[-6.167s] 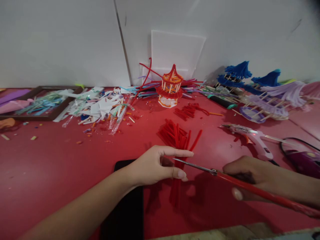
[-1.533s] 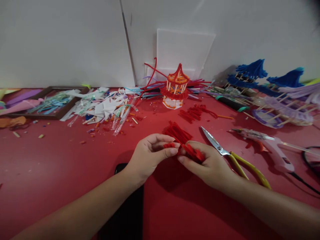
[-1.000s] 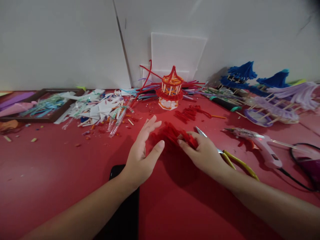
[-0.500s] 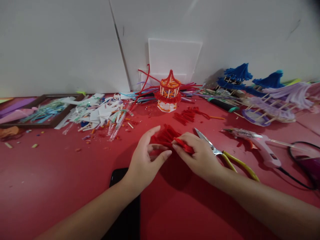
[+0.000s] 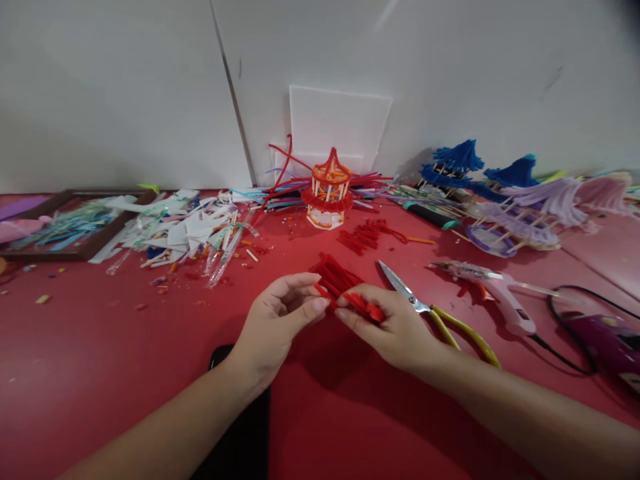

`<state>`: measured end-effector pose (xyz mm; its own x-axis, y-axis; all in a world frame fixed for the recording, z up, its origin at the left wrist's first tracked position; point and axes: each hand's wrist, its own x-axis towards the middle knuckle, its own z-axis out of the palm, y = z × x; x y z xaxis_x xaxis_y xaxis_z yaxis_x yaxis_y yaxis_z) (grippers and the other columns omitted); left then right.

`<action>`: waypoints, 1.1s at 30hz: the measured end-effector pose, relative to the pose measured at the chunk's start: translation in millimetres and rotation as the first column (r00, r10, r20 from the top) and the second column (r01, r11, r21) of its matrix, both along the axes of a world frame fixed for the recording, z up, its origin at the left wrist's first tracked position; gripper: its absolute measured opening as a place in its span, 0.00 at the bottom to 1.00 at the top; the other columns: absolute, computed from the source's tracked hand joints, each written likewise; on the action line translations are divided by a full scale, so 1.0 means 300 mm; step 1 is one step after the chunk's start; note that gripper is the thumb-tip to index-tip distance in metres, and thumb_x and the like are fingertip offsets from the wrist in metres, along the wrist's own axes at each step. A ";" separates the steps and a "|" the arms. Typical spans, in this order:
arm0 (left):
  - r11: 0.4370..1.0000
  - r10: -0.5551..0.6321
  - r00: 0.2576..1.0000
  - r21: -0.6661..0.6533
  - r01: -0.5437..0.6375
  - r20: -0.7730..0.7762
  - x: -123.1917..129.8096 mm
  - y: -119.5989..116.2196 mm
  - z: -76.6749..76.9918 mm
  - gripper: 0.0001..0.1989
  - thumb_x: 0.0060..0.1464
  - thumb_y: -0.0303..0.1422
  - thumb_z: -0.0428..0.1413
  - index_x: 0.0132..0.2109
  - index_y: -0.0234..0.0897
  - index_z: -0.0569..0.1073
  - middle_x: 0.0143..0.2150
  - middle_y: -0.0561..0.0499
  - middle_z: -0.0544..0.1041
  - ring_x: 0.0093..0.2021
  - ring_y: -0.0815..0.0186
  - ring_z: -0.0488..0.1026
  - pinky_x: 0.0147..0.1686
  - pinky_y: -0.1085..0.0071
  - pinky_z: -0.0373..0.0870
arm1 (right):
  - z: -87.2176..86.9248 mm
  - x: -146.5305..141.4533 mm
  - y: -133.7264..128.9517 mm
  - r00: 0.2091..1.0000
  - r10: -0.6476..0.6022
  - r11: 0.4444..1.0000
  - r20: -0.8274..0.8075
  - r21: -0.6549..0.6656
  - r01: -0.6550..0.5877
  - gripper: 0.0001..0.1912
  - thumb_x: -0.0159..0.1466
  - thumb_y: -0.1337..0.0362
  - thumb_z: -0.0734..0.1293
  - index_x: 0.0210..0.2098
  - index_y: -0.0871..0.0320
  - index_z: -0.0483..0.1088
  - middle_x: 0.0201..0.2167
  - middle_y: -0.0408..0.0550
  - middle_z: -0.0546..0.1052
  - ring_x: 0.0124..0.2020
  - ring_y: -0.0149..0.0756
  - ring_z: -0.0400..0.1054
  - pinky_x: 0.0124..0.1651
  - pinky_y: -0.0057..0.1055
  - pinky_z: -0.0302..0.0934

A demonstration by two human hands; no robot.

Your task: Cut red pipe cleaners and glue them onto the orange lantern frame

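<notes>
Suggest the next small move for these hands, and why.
Probably have the left hand add its red piece to the red bundle in the right hand: the left fingertips seem to pinch that piece, close beside the right hand's grip.

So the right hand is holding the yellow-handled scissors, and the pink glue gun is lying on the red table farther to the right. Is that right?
Not quite: the head view shows the right hand holding red fuzzy stems; the yellow-handled scissors lie beside it. The pink glue gun is indeed on the red table, farther right.
</notes>
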<state>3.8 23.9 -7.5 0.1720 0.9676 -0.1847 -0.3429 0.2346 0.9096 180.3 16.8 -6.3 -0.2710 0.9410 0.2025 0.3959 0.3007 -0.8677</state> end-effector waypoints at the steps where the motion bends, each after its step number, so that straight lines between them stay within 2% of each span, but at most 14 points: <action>1: 0.999 -0.038 0.999 0.001 0.038 -0.010 0.000 0.000 -0.003 0.14 0.41 0.29 0.67 0.39 0.40 0.78 0.32 0.55 0.77 0.33 0.74 0.73 0.38 0.78 0.69 | -0.001 -0.003 -0.004 1.000 0.023 0.999 -0.013 -0.025 -0.023 0.06 0.62 0.62 0.63 0.31 0.56 0.69 0.25 0.42 0.74 0.26 0.30 0.66 0.30 0.27 0.61; 3: 0.998 -0.068 0.996 0.004 0.069 -0.049 -0.001 0.001 -0.008 0.11 0.42 0.30 0.67 0.37 0.38 0.78 0.32 0.54 0.78 0.33 0.73 0.73 0.38 0.77 0.69 | -0.005 -0.009 -0.013 0.998 0.014 0.998 -0.058 -0.058 -0.017 0.06 0.61 0.61 0.63 0.32 0.56 0.69 0.27 0.43 0.75 0.28 0.31 0.68 0.32 0.28 0.62; 6: 0.999 0.036 0.995 0.024 -0.034 -0.097 -0.001 0.005 -0.011 0.10 0.44 0.31 0.65 0.36 0.37 0.76 0.29 0.55 0.76 0.30 0.74 0.72 0.35 0.78 0.69 | -0.019 -0.017 -0.018 0.982 -0.117 0.988 -0.148 -0.121 0.100 0.08 0.60 0.60 0.66 0.37 0.55 0.69 0.31 0.43 0.74 0.31 0.32 0.68 0.36 0.29 0.63; 8: 0.995 0.078 0.986 0.069 -0.069 -0.145 0.001 0.003 -0.009 0.11 0.46 0.32 0.64 0.39 0.38 0.74 0.28 0.56 0.75 0.29 0.74 0.71 0.33 0.78 0.68 | -0.032 -0.018 -0.013 0.945 -0.210 0.965 -0.249 -0.210 0.159 0.11 0.59 0.58 0.67 0.40 0.55 0.67 0.27 0.40 0.70 0.27 0.29 0.64 0.32 0.28 0.61; 10: 0.995 -0.036 0.976 0.088 0.056 -0.217 0.005 -0.007 -0.006 0.13 0.48 0.32 0.62 0.42 0.38 0.72 0.29 0.56 0.74 0.29 0.74 0.71 0.33 0.77 0.68 | -0.047 -0.015 -0.001 0.880 -0.242 0.943 -0.410 -0.312 0.113 0.12 0.60 0.56 0.66 0.41 0.54 0.67 0.21 0.36 0.64 0.22 0.27 0.58 0.28 0.27 0.57; 13: 0.930 -0.350 0.885 0.001 0.368 -0.306 0.017 -0.030 -0.003 0.23 0.47 0.31 0.62 0.50 0.37 0.66 0.32 0.54 0.73 0.28 0.72 0.70 0.29 0.75 0.69 | -0.061 -0.007 0.020 0.740 -0.258 0.927 -0.622 -0.376 0.007 0.09 0.61 0.57 0.66 0.38 0.54 0.67 0.18 0.35 0.61 0.21 0.27 0.56 0.29 0.28 0.56; 15: 0.902 -0.417 0.833 -0.052 0.429 -0.364 0.024 -0.041 -0.002 0.31 0.45 0.30 0.63 0.56 0.38 0.61 0.36 0.52 0.73 0.24 0.74 0.68 0.23 0.76 0.67 | -0.062 -0.004 0.029 0.698 -0.279 0.918 -0.660 -0.396 -0.007 0.08 0.61 0.58 0.67 0.35 0.55 0.69 0.21 0.37 0.64 0.25 0.28 0.59 0.34 0.29 0.58; 17: 0.918 -0.376 0.825 -0.049 0.394 -0.423 0.026 -0.043 0.000 0.31 0.46 0.32 0.62 0.56 0.38 0.61 0.42 0.49 0.73 0.21 0.77 0.66 0.19 0.77 0.64 | -0.053 -0.003 0.030 0.700 -0.286 0.909 -0.655 -0.417 -0.019 0.09 0.61 0.56 0.66 0.32 0.55 0.70 0.25 0.40 0.68 0.29 0.29 0.62 0.38 0.30 0.59; 20: 0.930 -0.334 0.832 -0.012 0.368 -0.444 0.024 -0.033 0.004 0.18 0.51 0.37 0.59 0.47 0.35 0.68 0.45 0.46 0.73 0.21 0.78 0.67 0.21 0.76 0.67 | -0.028 -0.002 0.015 0.743 -0.218 0.906 -0.633 -0.414 -0.086 0.11 0.61 0.55 0.66 0.29 0.56 0.71 0.33 0.43 0.71 0.37 0.32 0.65 0.45 0.32 0.60; 22: 0.925 -0.349 0.852 0.001 0.380 -0.389 0.022 -0.026 0.005 0.15 0.51 0.38 0.58 0.43 0.33 0.71 0.42 0.48 0.74 0.26 0.74 0.69 0.27 0.75 0.71 | -0.012 0.000 0.000 0.799 -0.117 0.911 -0.590 -0.383 -0.149 0.13 0.62 0.53 0.66 0.28 0.56 0.72 0.41 0.46 0.72 0.45 0.35 0.65 0.52 0.35 0.58; 24: 0.900 -0.410 0.856 0.012 0.435 -0.314 0.021 -0.022 0.003 0.15 0.51 0.40 0.58 0.40 0.32 0.73 0.37 0.50 0.74 0.31 0.71 0.70 0.34 0.72 0.72 | -0.002 0.004 -0.012 0.851 0.009 0.909 -0.525 -0.351 -0.226 0.15 0.63 0.51 0.64 0.30 0.55 0.74 0.50 0.47 0.69 0.56 0.39 0.60 0.59 0.38 0.53; 26: 0.866 -0.478 0.833 0.012 0.501 -0.279 0.020 -0.022 0.002 0.15 0.52 0.41 0.57 0.35 0.32 0.74 0.31 0.52 0.72 0.31 0.71 0.69 0.35 0.72 0.71 | -0.001 0.007 -0.017 0.871 0.144 0.892 -0.469 -0.321 -0.320 0.16 0.64 0.50 0.62 0.34 0.53 0.75 0.56 0.47 0.65 0.63 0.40 0.52 0.64 0.40 0.48; 29: 0.837 -0.520 0.801 0.010 0.548 -0.297 0.018 -0.026 0.006 0.15 0.53 0.42 0.56 0.30 0.33 0.71 0.25 0.55 0.69 0.27 0.72 0.66 0.31 0.74 0.68 | -0.005 0.011 -0.015 0.867 0.284 0.862 -0.409 -0.286 -0.418 0.18 0.66 0.49 0.59 0.40 0.52 0.75 0.58 0.48 0.63 0.65 0.39 0.49 0.65 0.42 0.46; 33: 0.807 -0.540 0.780 0.067 0.586 -0.318 0.015 -0.028 0.019 0.14 0.55 0.42 0.54 0.30 0.35 0.69 0.26 0.56 0.68 0.27 0.72 0.64 0.31 0.75 0.64 | -0.001 0.012 -0.021 0.887 0.340 0.893 -0.312 -0.189 -0.409 0.18 0.68 0.51 0.57 0.44 0.52 0.74 0.59 0.49 0.62 0.65 0.39 0.48 0.66 0.44 0.44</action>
<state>8.2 15.4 -2.0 0.6606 0.7325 -0.1643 0.0706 0.1573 0.9850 183.8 10.6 -6.8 -0.5813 0.8080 0.0958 0.0419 0.1473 -0.9882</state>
